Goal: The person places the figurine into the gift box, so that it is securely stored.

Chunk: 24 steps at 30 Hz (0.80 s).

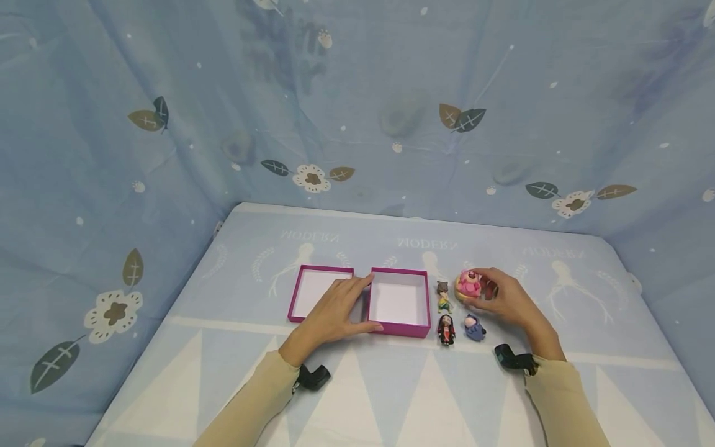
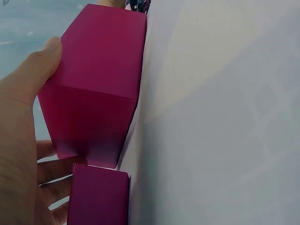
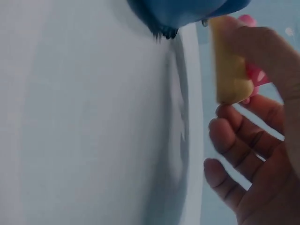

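Note:
My left hand (image 1: 333,311) holds the left side of a magenta open box (image 1: 400,330). Its thumb lies at the front corner and its fingers reach along the left wall. In the left wrist view the box (image 2: 103,51) stands beside the lower magenta lid (image 2: 99,194). My right hand (image 1: 505,301) pinches a pink bear figurine (image 1: 469,284) with a yellow base. The right wrist view shows this yellow base (image 3: 229,70) raised off the cloth, thumb above and fingers below. Near that hand sits a blue donkey figurine (image 1: 474,328).
Between box and right hand stand a brown-haired figurine in yellow and green (image 1: 444,298) and a dark-haired figurine in red and black (image 1: 446,330). Something dark red (image 1: 490,289) shows inside the right hand's curve. A patterned cloth (image 1: 357,397) covers the table; curtains hang around it.

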Each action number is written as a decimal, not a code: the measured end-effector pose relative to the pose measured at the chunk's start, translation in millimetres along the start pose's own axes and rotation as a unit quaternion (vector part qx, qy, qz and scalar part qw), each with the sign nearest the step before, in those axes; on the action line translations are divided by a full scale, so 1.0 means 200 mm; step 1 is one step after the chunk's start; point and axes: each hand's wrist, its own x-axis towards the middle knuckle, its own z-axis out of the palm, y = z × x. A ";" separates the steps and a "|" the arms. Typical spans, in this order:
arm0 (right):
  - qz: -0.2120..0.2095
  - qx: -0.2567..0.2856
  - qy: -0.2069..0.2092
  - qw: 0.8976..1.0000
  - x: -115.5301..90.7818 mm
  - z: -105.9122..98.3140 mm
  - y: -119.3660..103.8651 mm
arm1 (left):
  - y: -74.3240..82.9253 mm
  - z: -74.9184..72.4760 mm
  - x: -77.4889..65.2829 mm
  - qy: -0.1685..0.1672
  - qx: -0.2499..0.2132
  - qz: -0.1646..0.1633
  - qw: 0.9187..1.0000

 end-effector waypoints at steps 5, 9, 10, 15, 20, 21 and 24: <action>-0.029 0.002 0.017 0.999 0.01 -0.04 -0.03 | 0.00 0.00 0.00 0.002 0.002 0.001 1.000; -0.052 0.002 0.031 0.998 0.02 -0.07 -0.08 | 0.00 0.00 0.00 0.000 0.004 -0.001 1.000; -0.057 0.000 0.035 0.998 0.02 -0.08 -0.10 | 0.00 0.00 0.00 0.000 0.004 -0.002 1.000; -0.072 -0.007 0.039 0.997 0.03 -0.12 -0.20 | 0.00 0.00 0.00 -0.002 0.009 -0.003 1.000; -0.075 0.002 0.032 0.997 0.04 -0.13 -0.29 | 0.00 0.00 0.00 0.001 0.005 0.000 1.000; -0.076 0.007 0.030 0.997 0.04 -0.13 -0.30 | 0.00 0.00 0.00 0.002 0.004 0.001 1.000; -0.080 0.019 0.026 0.996 0.06 -0.12 -0.33 | 0.00 0.00 0.00 0.003 0.004 0.002 1.000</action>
